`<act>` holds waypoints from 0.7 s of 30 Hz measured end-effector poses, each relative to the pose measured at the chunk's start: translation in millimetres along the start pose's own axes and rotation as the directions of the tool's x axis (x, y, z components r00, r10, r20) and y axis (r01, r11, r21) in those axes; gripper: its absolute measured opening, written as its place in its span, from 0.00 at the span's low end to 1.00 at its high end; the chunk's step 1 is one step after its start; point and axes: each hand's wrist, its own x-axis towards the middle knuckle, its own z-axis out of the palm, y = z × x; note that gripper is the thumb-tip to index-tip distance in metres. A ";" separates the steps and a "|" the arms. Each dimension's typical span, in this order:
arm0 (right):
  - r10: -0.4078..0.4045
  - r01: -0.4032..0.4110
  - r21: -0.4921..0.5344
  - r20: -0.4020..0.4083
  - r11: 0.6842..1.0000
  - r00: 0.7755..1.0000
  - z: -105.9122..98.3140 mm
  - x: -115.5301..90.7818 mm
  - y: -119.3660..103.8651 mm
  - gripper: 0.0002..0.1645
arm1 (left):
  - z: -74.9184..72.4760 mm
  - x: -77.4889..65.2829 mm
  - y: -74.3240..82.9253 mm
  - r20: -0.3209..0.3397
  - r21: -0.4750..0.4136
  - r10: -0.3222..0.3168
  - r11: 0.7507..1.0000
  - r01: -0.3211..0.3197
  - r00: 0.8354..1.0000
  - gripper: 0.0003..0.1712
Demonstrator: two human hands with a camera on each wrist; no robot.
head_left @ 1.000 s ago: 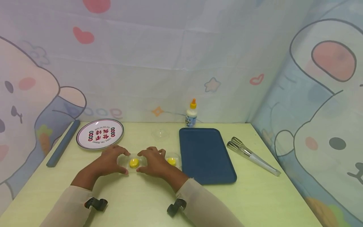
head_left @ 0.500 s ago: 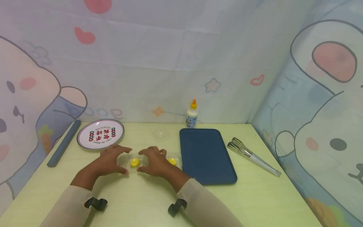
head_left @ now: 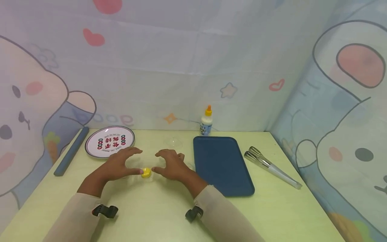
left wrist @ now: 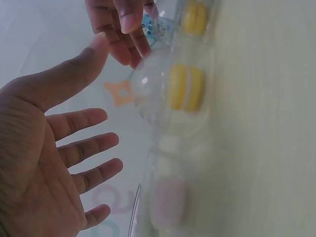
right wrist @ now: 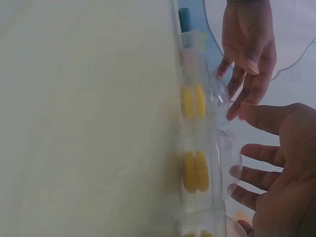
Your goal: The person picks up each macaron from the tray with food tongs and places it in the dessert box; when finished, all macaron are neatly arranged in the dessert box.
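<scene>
Between my hands in the head view lies a yellow macaron [head_left: 146, 172] in a clear plastic box. In the left wrist view a domed clear lid [left wrist: 148, 91] covers it, with another yellow macaron [left wrist: 195, 17] beyond and a blurred pink macaron [left wrist: 169, 202] nearer. My left hand [head_left: 119, 164] hovers over the boxes on the left, fingers spread and holding nothing. Opposite it, my right hand [head_left: 173, 165] is also raised with loosely extended fingers. The right wrist view shows yellow macarons [right wrist: 196, 171] in a row, the right fingertips close to a dome; contact is unclear.
A blue tray [head_left: 223, 166] lies to the right, with metal tongs [head_left: 270, 168] past it. A glue bottle [head_left: 206, 122] stands at the back. A printed plate [head_left: 110, 142] and a blue-grey roll [head_left: 72, 151] occupy the left. Another clear dome [head_left: 173, 143] sits behind my hands.
Both hands have risen off the plastic box and relaxed. The yellow macaron on the right is now hidden behind my right hand. The whole view has shifted slightly.
</scene>
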 end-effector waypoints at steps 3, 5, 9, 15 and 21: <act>0.034 -0.034 0.007 -0.008 0.999 0.999 -7.5 1.3 2.3 0.34 | 0.2 9.4 2.2 0.011 -0.030 -0.009 0.999 0.009 1.000 0.44; 0.056 -0.056 0.005 -0.012 0.998 0.998 -11.7 3.1 4.3 0.34 | 0.1 16.8 3.3 0.016 -0.056 -0.011 0.998 0.012 1.000 0.43; 0.091 -0.091 0.002 -0.015 0.996 0.996 -21.5 8.9 9.5 0.34 | 0.4 33.9 5.2 0.032 -0.086 -0.011 0.996 0.014 0.999 0.42; 0.129 -0.129 0.013 -0.023 0.992 0.991 -37.0 21.3 26.4 0.34 | 1.8 57.6 9.4 0.087 -0.095 -0.052 0.994 0.060 0.995 0.44; 0.162 -0.159 0.107 -0.023 0.982 0.987 -52.5 30.4 46.6 0.36 | -0.7 80.8 12.3 0.139 -0.117 -0.118 0.984 0.135 0.983 0.46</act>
